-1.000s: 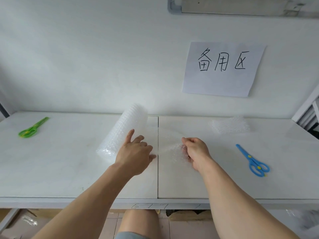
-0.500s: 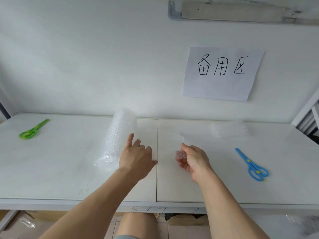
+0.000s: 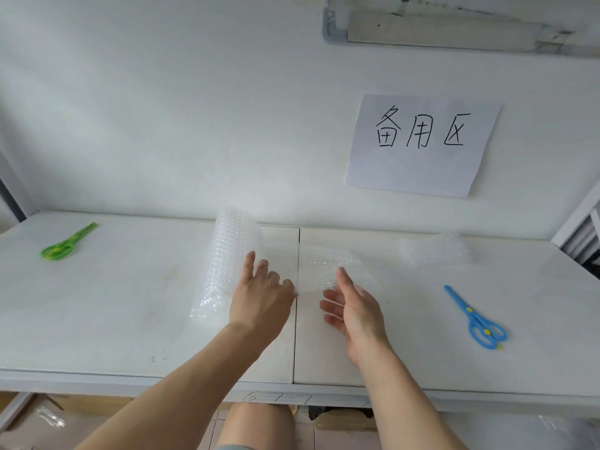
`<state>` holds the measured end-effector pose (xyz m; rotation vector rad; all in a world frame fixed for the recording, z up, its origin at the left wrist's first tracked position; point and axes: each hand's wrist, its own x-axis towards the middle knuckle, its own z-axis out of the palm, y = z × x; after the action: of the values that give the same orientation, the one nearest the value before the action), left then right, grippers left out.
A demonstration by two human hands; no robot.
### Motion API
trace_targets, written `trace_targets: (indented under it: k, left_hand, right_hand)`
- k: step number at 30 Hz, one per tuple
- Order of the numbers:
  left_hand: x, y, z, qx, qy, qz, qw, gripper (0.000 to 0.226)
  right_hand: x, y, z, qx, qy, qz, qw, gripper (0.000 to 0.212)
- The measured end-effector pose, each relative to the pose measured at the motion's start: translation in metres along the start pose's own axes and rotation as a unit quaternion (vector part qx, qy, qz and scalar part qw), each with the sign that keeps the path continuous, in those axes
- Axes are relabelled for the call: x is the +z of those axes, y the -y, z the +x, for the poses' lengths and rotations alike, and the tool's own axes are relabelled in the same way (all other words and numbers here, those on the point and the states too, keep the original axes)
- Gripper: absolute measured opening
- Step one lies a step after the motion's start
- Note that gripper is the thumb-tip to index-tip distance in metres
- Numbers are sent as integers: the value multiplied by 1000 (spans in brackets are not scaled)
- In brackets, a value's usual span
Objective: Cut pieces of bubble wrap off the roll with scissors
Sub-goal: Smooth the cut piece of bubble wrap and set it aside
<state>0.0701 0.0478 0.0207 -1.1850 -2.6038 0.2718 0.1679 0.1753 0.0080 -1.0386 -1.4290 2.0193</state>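
A clear bubble wrap roll (image 3: pixel 227 254) lies on the white table (image 3: pixel 130 303), its long axis running toward the wall. My left hand (image 3: pixel 263 297) rests flat on the roll's right side, fingers apart. An unrolled flap of wrap (image 3: pixel 328 264) stretches right from the roll over the table seam. My right hand (image 3: pixel 354 306) hovers open at the flap's near edge, palm turned left, holding nothing. Blue scissors (image 3: pixel 475 318) lie to the right, apart from both hands. Green scissors (image 3: pixel 66 243) lie at the far left.
A cut piece of bubble wrap (image 3: pixel 433 250) lies at the back right near the wall. A paper sign (image 3: pixel 418 144) with handwritten characters hangs on the wall. My knee (image 3: pixel 259 423) and cardboard show below the table's front edge.
My right hand has let go of the flap's edge and opened. The roll has shifted left, leaving more wrap unrolled. The left hand stays on the roll.
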Motion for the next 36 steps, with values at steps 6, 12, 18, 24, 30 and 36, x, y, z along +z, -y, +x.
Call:
trace_targets:
  k: [6,12,18,24,30,36]
  left_hand:
    - [-6,9,-3,-5,10,-5,1000,92]
    - [4,30,-9,-40,-75,-52,995,80]
    - [0,37,-21,-93,-6,22,995,35]
    - [-7,20,-23,-110,-84,-15,990,32]
    - [-20,-55,-45,-253,54,-586,768,53]
    - [-21,-69,-20,-396,123,-875,249,50]
  right_hand:
    - [0,-5,2,-1,-46,-9,999,24]
    - [-5,-4,0,16,-60,10,998,23]
    - [-4,-7,-3,20,-60,5,998,23]
    - [-8,-4,-6,35,-60,31,997,23]
    - [-17,3,-8,48,-65,32,996,24]
    - [-37,18,-2,53,-64,-3,997,20]
